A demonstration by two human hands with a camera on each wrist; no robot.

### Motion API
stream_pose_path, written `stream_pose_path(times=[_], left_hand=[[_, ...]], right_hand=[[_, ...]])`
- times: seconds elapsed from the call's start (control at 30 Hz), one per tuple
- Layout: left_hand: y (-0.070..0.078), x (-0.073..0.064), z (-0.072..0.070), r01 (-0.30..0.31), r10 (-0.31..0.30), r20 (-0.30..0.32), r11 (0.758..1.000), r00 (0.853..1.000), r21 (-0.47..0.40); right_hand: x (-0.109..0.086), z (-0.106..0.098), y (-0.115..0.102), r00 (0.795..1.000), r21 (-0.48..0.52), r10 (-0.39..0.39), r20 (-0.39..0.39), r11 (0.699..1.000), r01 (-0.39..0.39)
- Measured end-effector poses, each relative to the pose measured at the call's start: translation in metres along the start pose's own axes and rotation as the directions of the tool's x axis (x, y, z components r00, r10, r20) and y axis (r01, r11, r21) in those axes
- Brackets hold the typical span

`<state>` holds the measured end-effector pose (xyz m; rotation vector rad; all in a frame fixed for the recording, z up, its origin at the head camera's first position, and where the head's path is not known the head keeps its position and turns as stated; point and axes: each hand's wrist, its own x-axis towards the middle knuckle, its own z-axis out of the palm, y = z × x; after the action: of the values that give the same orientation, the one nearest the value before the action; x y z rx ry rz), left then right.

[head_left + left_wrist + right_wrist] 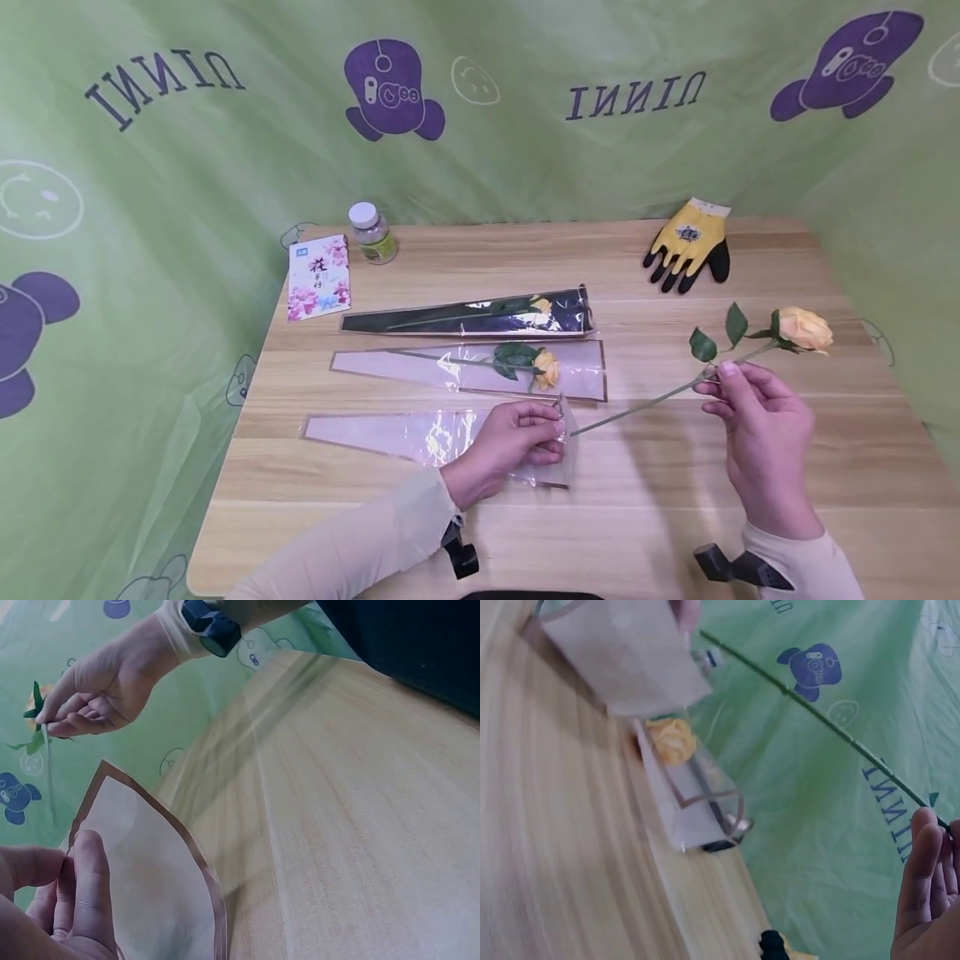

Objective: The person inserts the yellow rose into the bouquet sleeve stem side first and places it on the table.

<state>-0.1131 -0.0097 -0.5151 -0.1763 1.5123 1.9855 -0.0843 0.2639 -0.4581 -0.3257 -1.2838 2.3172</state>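
My right hand point(768, 433) pinches the green stem of an artificial rose point(804, 328) with a peach bloom and dark leaves. The stem slants down to the left, its tip at the mouth of a flower sleeve point(360, 429). With thumb and fingers my left hand point(510, 442) pinches the edge of that sleeve, which is pale with a brown border. In the left wrist view the sleeve's wide end point(157, 862) stands raised off the table. The right wrist view shows the bare stem point(817, 716) in front of the green curtain; whether its tip is inside the sleeve I cannot tell.
Beyond lie a pale sleeve point(592, 371) and a black sleeve point(360, 322), each with a peach rose inside. At the back left are a floral packet point(318, 279) and a white-capped bottle point(373, 233). A yellow and black glove point(690, 243) lies at the back right.
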Motion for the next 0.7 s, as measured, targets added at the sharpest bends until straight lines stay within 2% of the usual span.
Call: stream_pose_path(times=[0.17,0.33,0.57,0.7], left_hand=[[0.001,0.000,0.001,-0.008,0.009,0.014,1.000,1.000,-0.016],[0.003,0.001,0.002,-0.014,0.014,0.024,1.000,1.000,-0.018],[0.007,0.003,0.007,-0.045,0.043,0.059,0.999,0.997,0.023],[0.008,0.005,0.010,-0.060,0.058,0.081,0.998,0.995,0.023]], right_hand=[[0.001,-0.004,0.002,0.996,-0.121,-0.061,-0.069,0.991,0.052],[-0.001,-0.007,0.002,0.995,-0.136,-0.056,-0.082,0.990,0.045],[-0.010,-0.010,0.012,0.994,-0.153,-0.087,-0.067,0.985,0.076],[-0.018,-0.011,0.023,0.997,-0.198,-0.072,-0.037,0.978,0.064]])
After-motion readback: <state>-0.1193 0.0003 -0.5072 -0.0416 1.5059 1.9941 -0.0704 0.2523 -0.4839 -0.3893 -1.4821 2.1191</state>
